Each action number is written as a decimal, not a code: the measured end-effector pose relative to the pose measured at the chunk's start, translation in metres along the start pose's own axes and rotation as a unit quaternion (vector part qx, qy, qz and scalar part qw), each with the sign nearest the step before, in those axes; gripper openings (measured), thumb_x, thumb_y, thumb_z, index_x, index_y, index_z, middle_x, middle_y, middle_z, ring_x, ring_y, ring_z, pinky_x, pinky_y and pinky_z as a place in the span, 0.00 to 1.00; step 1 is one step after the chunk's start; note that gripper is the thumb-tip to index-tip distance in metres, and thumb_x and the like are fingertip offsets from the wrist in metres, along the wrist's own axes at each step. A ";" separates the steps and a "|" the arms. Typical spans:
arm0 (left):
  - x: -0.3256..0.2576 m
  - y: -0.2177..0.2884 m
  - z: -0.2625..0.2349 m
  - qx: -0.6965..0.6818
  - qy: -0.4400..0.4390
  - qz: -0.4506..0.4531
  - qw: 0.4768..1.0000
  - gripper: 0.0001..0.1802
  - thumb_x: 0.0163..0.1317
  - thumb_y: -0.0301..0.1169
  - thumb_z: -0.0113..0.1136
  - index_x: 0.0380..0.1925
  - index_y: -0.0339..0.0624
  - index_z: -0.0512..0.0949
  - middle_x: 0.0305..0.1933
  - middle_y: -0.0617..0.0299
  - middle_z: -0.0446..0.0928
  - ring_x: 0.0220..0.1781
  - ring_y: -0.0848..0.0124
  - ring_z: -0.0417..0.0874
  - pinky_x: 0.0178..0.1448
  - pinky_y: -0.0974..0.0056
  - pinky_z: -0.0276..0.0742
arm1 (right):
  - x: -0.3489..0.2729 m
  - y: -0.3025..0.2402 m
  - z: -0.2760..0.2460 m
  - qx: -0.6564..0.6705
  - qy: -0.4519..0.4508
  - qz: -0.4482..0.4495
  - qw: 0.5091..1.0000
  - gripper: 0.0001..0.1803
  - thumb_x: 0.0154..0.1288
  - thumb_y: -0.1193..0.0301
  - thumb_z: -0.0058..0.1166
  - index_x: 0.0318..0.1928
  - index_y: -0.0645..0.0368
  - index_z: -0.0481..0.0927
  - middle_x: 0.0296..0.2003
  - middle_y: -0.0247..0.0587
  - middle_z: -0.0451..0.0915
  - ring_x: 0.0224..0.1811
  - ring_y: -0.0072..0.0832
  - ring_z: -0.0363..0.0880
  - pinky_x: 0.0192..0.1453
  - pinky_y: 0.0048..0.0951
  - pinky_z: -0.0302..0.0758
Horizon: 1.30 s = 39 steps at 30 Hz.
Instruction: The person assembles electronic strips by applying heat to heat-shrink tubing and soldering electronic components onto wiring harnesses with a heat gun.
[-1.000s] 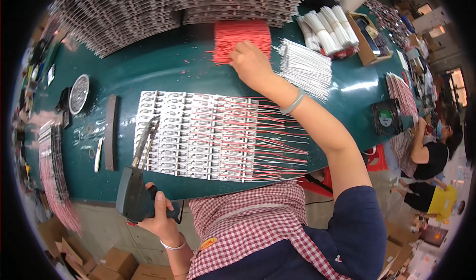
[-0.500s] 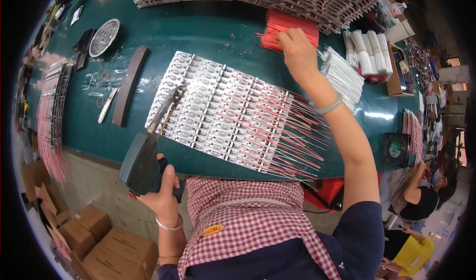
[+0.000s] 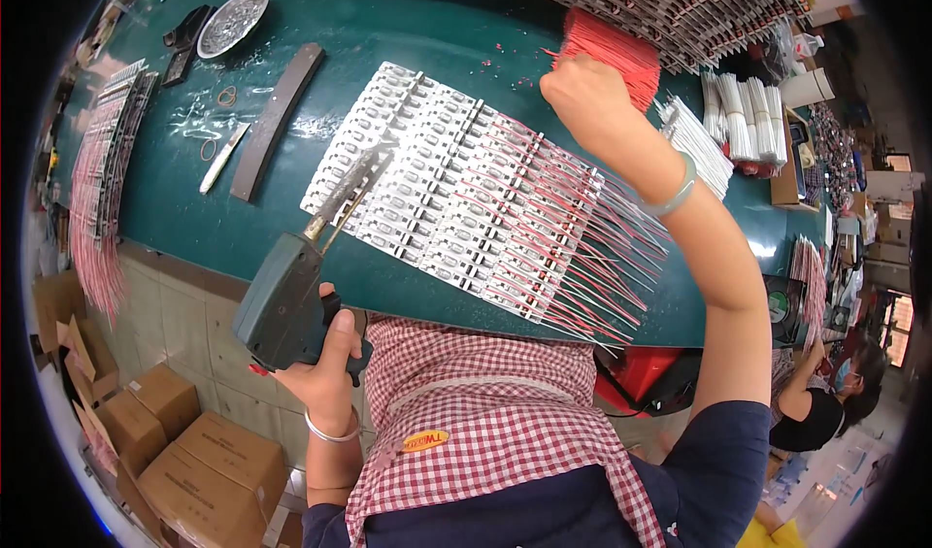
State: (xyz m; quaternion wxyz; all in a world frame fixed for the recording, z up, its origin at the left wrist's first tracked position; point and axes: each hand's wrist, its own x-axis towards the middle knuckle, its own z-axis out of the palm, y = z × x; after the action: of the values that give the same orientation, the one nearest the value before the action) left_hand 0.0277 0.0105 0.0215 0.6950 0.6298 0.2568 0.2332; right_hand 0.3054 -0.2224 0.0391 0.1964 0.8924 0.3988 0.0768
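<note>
My left hand (image 3: 328,359) is wrapped round the grip of a dark green soldering gun (image 3: 282,300). Its tip and thin solder tube hang over the left part of a white panel of small modules (image 3: 427,189). Red and white wires (image 3: 612,247) run from the panel's right half out past its edge. By the near-left edge of a pile of red wires (image 3: 616,53), my right hand (image 3: 589,97) is closed, fingers bent under. Whatever its fingertips pinch is hidden. White wires (image 3: 699,145) lie just right of that hand.
A silver dish (image 3: 233,24), a dark bar (image 3: 277,121) and a white-handled tool (image 3: 223,158) lie on the green table's left side. Stacked panels (image 3: 670,9) line the back. Bundled white wires (image 3: 743,116) stand right, a small fan (image 3: 780,305) near the right edge. Cartons (image 3: 204,470) sit below left.
The view has shifted, so the table appears lower-left to upper-right displaced. My right hand has drawn from the red pile's top toward its near-left edge. My left hand still grips the soldering gun.
</note>
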 end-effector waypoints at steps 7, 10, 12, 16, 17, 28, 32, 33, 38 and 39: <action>-0.003 -0.004 -0.020 -0.069 -0.023 -0.084 0.994 0.29 0.57 0.18 0.63 0.60 0.32 0.68 0.51 0.44 0.79 0.23 0.73 0.76 0.22 0.70 0.73 | -0.034 -0.041 -0.027 0.118 0.132 0.078 0.981 0.06 0.52 0.81 0.57 0.31 0.59 0.82 0.33 0.42 0.79 0.41 0.39 0.81 0.40 0.38 0.81; -0.004 -0.008 -0.016 -0.082 -0.032 -0.097 0.991 0.29 0.57 0.19 0.64 0.59 0.31 0.69 0.49 0.45 0.80 0.24 0.73 0.77 0.23 0.70 0.74 | -0.054 -0.083 -0.034 0.294 0.198 0.035 0.935 0.09 0.50 0.80 0.56 0.34 0.59 0.79 0.33 0.40 0.75 0.38 0.37 0.75 0.40 0.34 0.77; -0.006 -0.014 -0.017 -0.062 -0.044 -0.085 0.993 0.28 0.57 0.18 0.64 0.59 0.31 0.70 0.48 0.45 0.80 0.24 0.73 0.77 0.23 0.70 0.74 | -0.062 -0.110 -0.027 0.356 0.206 0.043 0.911 0.11 0.49 0.81 0.56 0.37 0.60 0.80 0.33 0.40 0.76 0.37 0.36 0.75 0.39 0.33 0.76; -0.012 -0.012 -0.024 -0.002 -0.091 -0.091 0.992 0.23 0.58 0.18 0.67 0.55 0.30 0.76 0.50 0.52 0.81 0.30 0.72 0.82 0.32 0.69 0.78 | -0.070 -0.136 -0.017 0.379 0.235 0.058 0.893 0.15 0.49 0.82 0.56 0.40 0.62 0.82 0.34 0.39 0.76 0.37 0.35 0.75 0.38 0.33 0.76; -0.014 -0.017 -0.027 -0.001 -0.090 -0.092 0.992 0.23 0.58 0.18 0.67 0.55 0.30 0.76 0.50 0.52 0.81 0.30 0.72 0.82 0.32 0.69 0.78 | -0.071 -0.140 -0.014 0.379 0.234 0.067 0.893 0.16 0.48 0.82 0.56 0.41 0.62 0.82 0.35 0.40 0.77 0.37 0.35 0.75 0.37 0.33 0.76; -0.025 -0.022 -0.020 0.149 -0.118 -0.001 0.982 0.10 0.54 0.21 0.71 0.38 0.33 0.85 0.35 0.58 0.86 0.34 0.73 0.87 0.39 0.70 0.80 | -0.073 -0.152 -0.012 0.351 0.230 0.067 0.905 0.17 0.49 0.82 0.56 0.43 0.66 0.81 0.37 0.42 0.76 0.38 0.36 0.74 0.37 0.33 0.75; -0.019 -0.025 -0.018 0.177 -0.140 0.089 0.970 0.10 0.54 0.20 0.70 0.37 0.33 0.84 0.34 0.58 0.86 0.32 0.73 0.87 0.38 0.70 0.80 | -0.072 -0.152 -0.014 0.345 0.227 0.069 0.908 0.17 0.49 0.82 0.56 0.44 0.67 0.81 0.37 0.42 0.75 0.38 0.36 0.74 0.37 0.33 0.75; -0.019 -0.024 -0.018 0.186 -0.149 0.094 0.967 0.10 0.54 0.20 0.70 0.37 0.33 0.84 0.34 0.57 0.86 0.31 0.72 0.87 0.38 0.69 0.80 | -0.072 -0.152 -0.015 0.345 0.225 0.071 0.908 0.17 0.49 0.82 0.56 0.44 0.67 0.81 0.37 0.42 0.75 0.38 0.36 0.73 0.37 0.33 0.75; -0.016 -0.027 -0.017 0.183 -0.159 0.097 0.965 0.10 0.53 0.19 0.70 0.37 0.32 0.83 0.35 0.55 0.85 0.31 0.68 0.86 0.37 0.68 0.79 | -0.072 -0.153 -0.016 0.338 0.222 0.070 0.912 0.17 0.49 0.81 0.57 0.43 0.67 0.82 0.37 0.42 0.75 0.38 0.36 0.73 0.36 0.32 0.75; -0.015 -0.027 -0.016 0.182 -0.161 0.098 0.965 0.10 0.53 0.19 0.69 0.37 0.32 0.83 0.35 0.55 0.84 0.31 0.68 0.86 0.37 0.68 0.79 | -0.072 -0.153 -0.015 0.335 0.219 0.071 0.914 0.17 0.49 0.81 0.57 0.43 0.68 0.82 0.37 0.42 0.75 0.38 0.36 0.73 0.35 0.32 0.75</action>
State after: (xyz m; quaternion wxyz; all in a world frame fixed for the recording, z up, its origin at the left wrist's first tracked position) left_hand 0.0056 0.0104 -0.0057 0.5745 0.7971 0.1169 0.1447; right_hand 0.1486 -0.1785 -0.0087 -0.2125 0.8927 0.3698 0.1454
